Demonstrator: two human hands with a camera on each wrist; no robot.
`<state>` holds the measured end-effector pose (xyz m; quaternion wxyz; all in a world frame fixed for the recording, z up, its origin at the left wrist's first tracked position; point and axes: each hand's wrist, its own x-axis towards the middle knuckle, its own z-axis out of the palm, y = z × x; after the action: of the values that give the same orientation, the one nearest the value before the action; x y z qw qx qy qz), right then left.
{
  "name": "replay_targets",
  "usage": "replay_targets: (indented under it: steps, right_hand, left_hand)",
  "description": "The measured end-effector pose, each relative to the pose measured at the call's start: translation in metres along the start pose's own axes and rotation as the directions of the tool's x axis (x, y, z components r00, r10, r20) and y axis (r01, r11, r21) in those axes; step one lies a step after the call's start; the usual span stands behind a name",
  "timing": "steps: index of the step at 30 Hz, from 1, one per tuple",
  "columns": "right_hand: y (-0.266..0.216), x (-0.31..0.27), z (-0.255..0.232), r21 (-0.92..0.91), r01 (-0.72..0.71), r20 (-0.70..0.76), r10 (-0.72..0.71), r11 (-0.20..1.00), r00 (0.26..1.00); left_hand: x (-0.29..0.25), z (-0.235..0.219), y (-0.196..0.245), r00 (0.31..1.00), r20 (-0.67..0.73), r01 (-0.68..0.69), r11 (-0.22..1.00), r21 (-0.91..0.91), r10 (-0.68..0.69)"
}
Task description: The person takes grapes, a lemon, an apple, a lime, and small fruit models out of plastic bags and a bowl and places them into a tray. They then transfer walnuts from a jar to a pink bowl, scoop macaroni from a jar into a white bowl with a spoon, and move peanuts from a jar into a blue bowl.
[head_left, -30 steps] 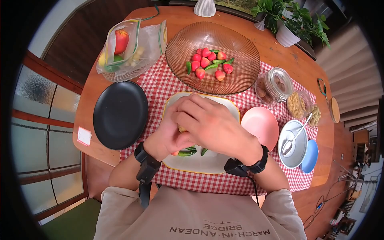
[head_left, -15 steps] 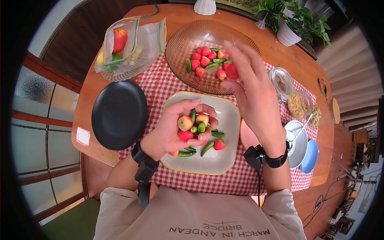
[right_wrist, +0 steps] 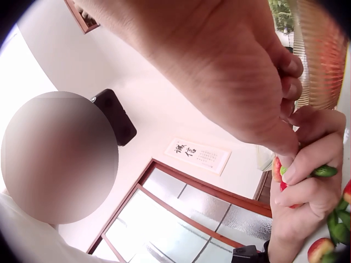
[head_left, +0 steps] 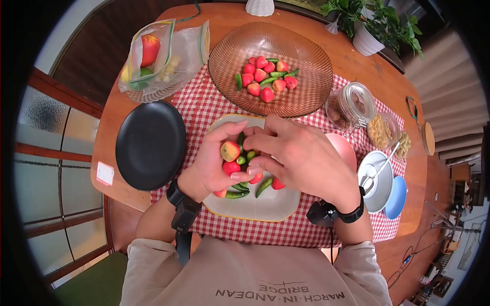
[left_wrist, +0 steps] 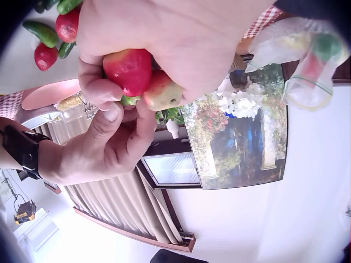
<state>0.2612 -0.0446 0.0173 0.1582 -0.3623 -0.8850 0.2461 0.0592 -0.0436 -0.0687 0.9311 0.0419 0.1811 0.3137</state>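
My left hand [head_left: 206, 160] cups small red-and-yellow apples [head_left: 230, 151] together with green chili peppers [head_left: 241, 159], above a white square plate [head_left: 283, 208] with a yellow rim. Bent over that handful is my right hand [head_left: 309, 163], its thumb and fingertips in among the fruit. In the left wrist view, its thumb and a finger come right up to a green tip [left_wrist: 130, 101] below a red apple [left_wrist: 129, 68]. I cannot tell whether they pinch anything. On the plate lie more chili peppers [head_left: 264, 187] and apples. A ribbed amber bowl [head_left: 224, 84] beyond holds several apples [head_left: 267, 94] and chili peppers.
A black plate [head_left: 150, 145] sits at left, with plastic bags of fruit [head_left: 176, 56] behind it. On the right are glass jars [head_left: 357, 104], a pink plate [head_left: 343, 148], a pale bowl with a spoon [head_left: 375, 181] and a blue dish [head_left: 396, 199]. A checked cloth [head_left: 196, 107] lies underneath.
My right hand lifted off my left, carried a red apple over the amber bowl, and has come back to the left hand's handful. A red apple now lies at the near side of the bowl's pile.
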Motion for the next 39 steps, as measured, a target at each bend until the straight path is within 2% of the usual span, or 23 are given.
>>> replay_targets:
  steps: [1, 5, 6, 8, 9, 10, 12, 13, 14, 15, 16, 17, 19, 20, 22, 23, 25, 26, 30, 32, 34, 36, 39]
  right_hand:
    - [0.003, 0.0, 0.0, 0.014, 0.032, 0.015, -0.032, 0.999, 0.999]
    - [0.007, 0.001, -0.002, 0.061, 0.068, 0.077, -0.072, 0.996, 0.994]
    - [0.009, 0.001, -0.003, 0.061, 0.067, 0.075, -0.071, 0.996, 0.995]
    - [0.012, 0.0, -0.005, 0.188, 0.04, 0.061, -0.053, 0.981, 0.997]
    - [0.014, 0.0, -0.007, 0.188, 0.04, 0.061, -0.052, 0.981, 0.997]
    - [0.015, 0.0, -0.01, 0.189, 0.053, -0.063, -0.042, 0.981, 0.997]
    - [0.019, 0.001, -0.014, 0.155, 0.058, -0.274, -0.013, 0.986, 0.962]
    - [0.021, 0.003, -0.013, 0.155, 0.061, -0.273, -0.017, 0.986, 0.962]
    - [0.025, 0.006, -0.011, 0.12, -0.036, -0.427, 0.085, 0.992, 0.9]
    - [0.027, 0.007, -0.009, 0.102, -0.14, -0.572, 0.173, 0.985, 0.802]
    - [0.025, 0.008, -0.012, 0.002, -0.222, -0.597, 0.179, 0.975, 0.782]
    - [0.021, 0.008, -0.014, 0.002, -0.222, -0.597, 0.179, 0.975, 0.782]
    - [0.014, 0.008, -0.016, 0.057, -0.307, -0.535, 0.289, 0.95, 0.794]
    - [0.014, 0.006, -0.012, 0.058, -0.308, -0.535, 0.29, 0.95, 0.794]
    - [0.016, 0.002, -0.002, -0.076, -0.108, -0.337, 0.076, 0.991, 0.939]
    - [0.012, 0.001, 0.0, -0.075, -0.108, -0.337, 0.077, 0.991, 0.938]
    - [0.005, 0.0, 0.001, -0.082, -0.136, -0.051, 0.132, 0.987, 0.99]
    - [0.005, 0.0, 0.003, -0.081, -0.117, 0.018, 0.118, 0.99, 0.993]
    - [0.005, 0.001, 0.006, -0.027, -0.129, 0.091, 0.131, 0.991, 0.987]
    - [0.003, 0.003, 0.001, -0.056, -0.21, 0.172, 0.217, 0.976, 0.961]
    - [0.001, 0.003, -0.002, -0.059, -0.212, 0.175, 0.219, 0.976, 0.96]
    - [0.001, 0.001, -0.008, -0.061, -0.215, 0.178, 0.222, 0.975, 0.959]
    - [0.006, -0.001, -0.017, 0.035, -0.166, 0.099, 0.162, 0.986, 0.982]
  left_hand:
    - [0.001, -0.001, 0.0, 0.999, 0.042, 0.023, 1.0, 0.0, -0.023]
    - [0.001, -0.001, -0.004, 1.0, 0.013, 0.023, 0.999, -0.031, -0.023]
    - [0.0, 0.003, -0.004, 1.0, -0.02, 0.015, 0.999, 0.028, -0.014]
    - [0.0, 0.004, -0.003, 0.999, -0.052, 0.009, 0.996, 0.089, -0.004]
    - [0.001, 0.0, -0.002, 0.999, 0.046, 0.018, 0.998, 0.063, -0.021]
    - [0.002, -0.003, -0.001, 0.989, 0.145, 0.029, 0.999, 0.039, -0.035]
    - [0.005, -0.006, 0.0, 0.985, 0.163, 0.044, 0.998, 0.051, -0.052]
    - [0.005, -0.007, 0.0, 0.981, 0.18, 0.059, 0.996, 0.064, -0.07]
    - [0.006, -0.009, 0.0, 0.981, 0.18, 0.055, 0.996, 0.064, -0.066]
    - [0.006, -0.011, -0.001, 0.982, 0.179, 0.037, 0.995, 0.089, -0.052]
    - [0.007, -0.012, -0.001, 0.983, 0.179, 0.019, 0.993, 0.114, -0.039]
    - [0.007, -0.011, -0.001, 0.983, 0.179, 0.02, 0.993, 0.114, -0.04]
    - [0.006, -0.009, 0.001, 0.973, 0.222, 0.041, 0.996, 0.081, -0.058]
    - [0.005, -0.005, 0.001, 0.973, 0.222, 0.042, 0.996, 0.081, -0.059]
    - [0.001, 0.003, -0.001, 0.996, 0.084, -0.019, 0.992, 0.121, 0.009]
    - [0.0, 0.002, -0.001, 0.997, 0.083, -0.018, 0.992, 0.122, 0.008]
    - [-0.001, 0.0, -0.001, 0.99, 0.14, -0.032, 0.993, 0.112, 0.016]
    - [-0.001, 0.0, -0.002, 0.99, 0.14, -0.032, 0.993, 0.113, 0.016]
    - [0.001, -0.007, -0.004, 0.987, 0.158, 0.008, 0.991, 0.131, -0.029]
    - [0.001, -0.006, -0.004, 0.979, 0.193, 0.041, 0.989, 0.145, -0.069]
    - [0.0, 0.001, -0.004, 0.989, 0.129, 0.042, 0.975, 0.218, -0.072]
    - [0.0, -0.003, -0.002, 0.985, 0.154, 0.035, 0.972, 0.233, -0.073]
    - [0.001, -0.003, 0.0, 0.982, 0.168, 0.044, 0.976, 0.214, -0.081]
